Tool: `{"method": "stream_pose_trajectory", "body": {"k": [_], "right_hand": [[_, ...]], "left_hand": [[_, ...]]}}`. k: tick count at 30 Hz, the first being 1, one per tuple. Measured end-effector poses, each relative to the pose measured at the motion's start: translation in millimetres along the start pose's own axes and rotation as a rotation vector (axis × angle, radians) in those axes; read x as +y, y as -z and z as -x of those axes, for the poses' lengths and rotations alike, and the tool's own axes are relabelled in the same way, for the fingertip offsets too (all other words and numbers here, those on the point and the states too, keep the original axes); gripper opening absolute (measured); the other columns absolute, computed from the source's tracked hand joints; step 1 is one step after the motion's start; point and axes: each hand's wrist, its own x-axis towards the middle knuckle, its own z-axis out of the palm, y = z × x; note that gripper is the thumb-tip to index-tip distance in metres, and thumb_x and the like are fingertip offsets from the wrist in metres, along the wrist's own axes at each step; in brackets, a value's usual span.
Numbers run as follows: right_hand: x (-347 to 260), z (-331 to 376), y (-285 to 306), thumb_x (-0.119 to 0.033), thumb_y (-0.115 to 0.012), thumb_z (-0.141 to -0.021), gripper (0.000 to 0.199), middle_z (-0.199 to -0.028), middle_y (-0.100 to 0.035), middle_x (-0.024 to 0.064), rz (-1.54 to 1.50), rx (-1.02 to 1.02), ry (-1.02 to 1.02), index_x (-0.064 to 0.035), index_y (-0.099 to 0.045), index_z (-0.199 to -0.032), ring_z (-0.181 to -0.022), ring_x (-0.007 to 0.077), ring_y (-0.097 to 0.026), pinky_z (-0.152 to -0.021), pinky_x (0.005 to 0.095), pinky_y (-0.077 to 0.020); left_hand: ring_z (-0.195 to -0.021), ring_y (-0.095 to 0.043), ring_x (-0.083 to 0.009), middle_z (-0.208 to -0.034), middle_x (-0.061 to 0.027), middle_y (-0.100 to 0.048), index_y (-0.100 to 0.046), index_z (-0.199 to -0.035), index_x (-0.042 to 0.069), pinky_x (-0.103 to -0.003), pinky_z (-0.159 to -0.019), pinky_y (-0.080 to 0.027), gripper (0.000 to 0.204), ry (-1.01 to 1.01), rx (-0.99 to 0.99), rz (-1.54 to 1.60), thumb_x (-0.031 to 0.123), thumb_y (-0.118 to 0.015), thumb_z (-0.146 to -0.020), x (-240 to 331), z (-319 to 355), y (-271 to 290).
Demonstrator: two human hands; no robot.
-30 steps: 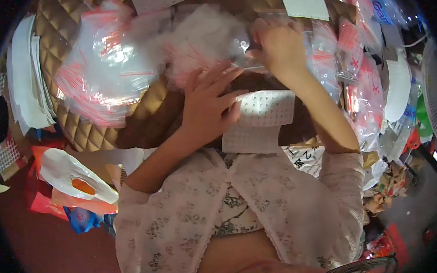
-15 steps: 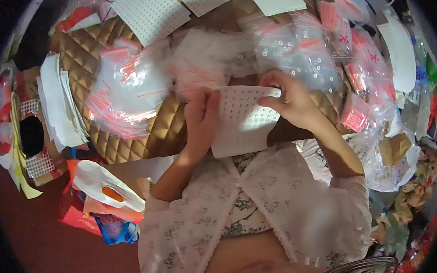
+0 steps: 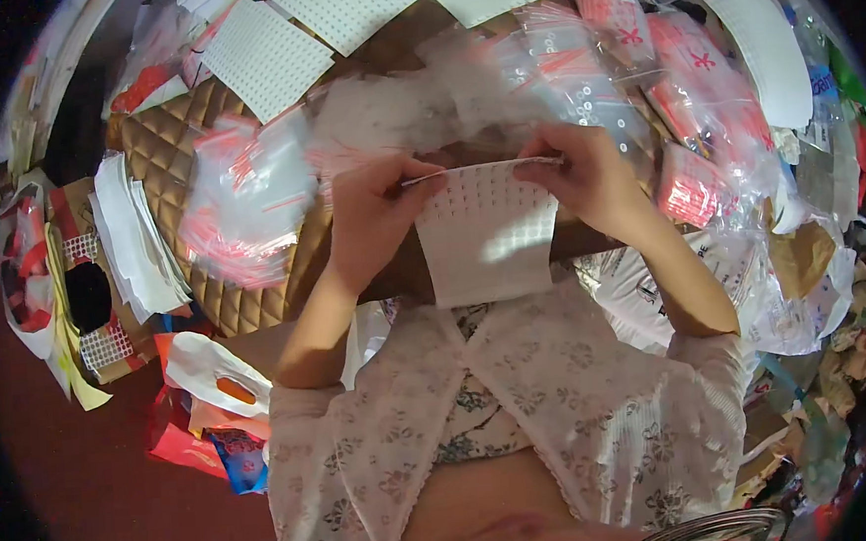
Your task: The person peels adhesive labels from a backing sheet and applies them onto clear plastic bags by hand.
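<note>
Right hand (image 3: 591,181) has closed its fingertips on one corner of the sheet (image 3: 491,242). Leftward lie red floor (image 3: 99,489), papers (image 3: 136,239), quilted table (image 3: 162,143), bags (image 3: 256,207); left hand (image 3: 375,215) pinches the other corner, by the table's near edge; pink packs (image 3: 691,187) lie right.

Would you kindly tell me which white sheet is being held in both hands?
The central white sheet: the left hand and right hand pinch its upper corners, while neither touches the other white sheets.
</note>
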Motion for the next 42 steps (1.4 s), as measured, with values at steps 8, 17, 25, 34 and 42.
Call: {"method": "stream_pose_trajectory", "body": {"k": [8, 17, 25, 34, 42], "right_hand": [[-1.1, -3.9, 5.2, -0.004, -0.065, -0.08, 0.012, -0.077, -0.059, 0.0109, -0.009, -0.064, 0.073, 0.0019, -0.06, -0.089, -0.069, 0.0129, -0.056, -0.062, 0.0272, -0.0459], [-11.0, -20.8, -1.9, 0.0, -0.06, -0.077, 0.015, -0.089, -0.056, 0.0126, 0.37, -0.014, 0.279, -0.0018, -0.054, -0.091, -0.086, 0.0307, -0.057, -0.072, 0.0372, -0.0477], [-7.8, -27.7, -28.7, 0.0, -0.061, -0.076, 0.014, -0.089, -0.057, 0.0126, 0.3, -0.045, 0.415, -0.0025, -0.056, -0.089, -0.084, 0.0329, -0.057, -0.071, 0.0395, -0.047], [-17.1, -50.9, -47.1, 0.001, -0.062, -0.077, 0.013, -0.086, -0.058, 0.011, 0.342, -0.193, 0.452, -0.0026, -0.058, -0.088, -0.078, 0.0317, -0.057, -0.065, 0.0367, -0.0476], [-19.4, -53.5, -54.3, 0.006, -0.063, -0.072, 0.019, -0.086, -0.057, 0.0111, 0.399, -0.206, 0.409, -0.0031, -0.059, -0.088, -0.078, 0.0292, -0.057, -0.063, 0.0356, -0.0477]], "left_hand": [[-0.076, -0.058, -0.0072, -0.087, -0.0026, -0.065, -0.067, -0.097, -0.001, -0.021, -0.063, -0.047, 0.015, 0.175, -0.087, 0.522, 0.005, -0.064, -0.083, -4.2, -5.7, -18.8], [-0.077, -0.059, -0.0068, -0.086, -0.0029, -0.065, -0.067, -0.099, -0.001, -0.021, -0.065, -0.048, 0.018, 0.285, -0.052, 0.446, 0.009, -0.064, -0.085, -6.8, -5.0, -20.0], [-0.072, -0.057, -0.0058, -0.081, -0.0012, -0.065, -0.068, -0.096, -0.001, -0.022, -0.063, -0.047, 0.018, 0.509, -0.032, 0.516, 0.012, -0.066, -0.084, -28.1, 12.8, -1.4], [-0.074, -0.054, -0.0042, -0.08, 0.0019, -0.064, -0.068, -0.098, 0.0, -0.021, -0.066, -0.045, 0.02, 0.453, 0.012, 0.606, 0.015, -0.065, -0.085, -51.3, 23.8, 11.9], [-0.08, -0.055, -0.0057, -0.087, -0.0005, -0.064, -0.067, -0.097, 0.002, -0.024, -0.071, -0.045, 0.019, 0.374, -0.012, 0.487, 0.016, -0.062, -0.086, -61.8, 21.7, 12.2]]}}
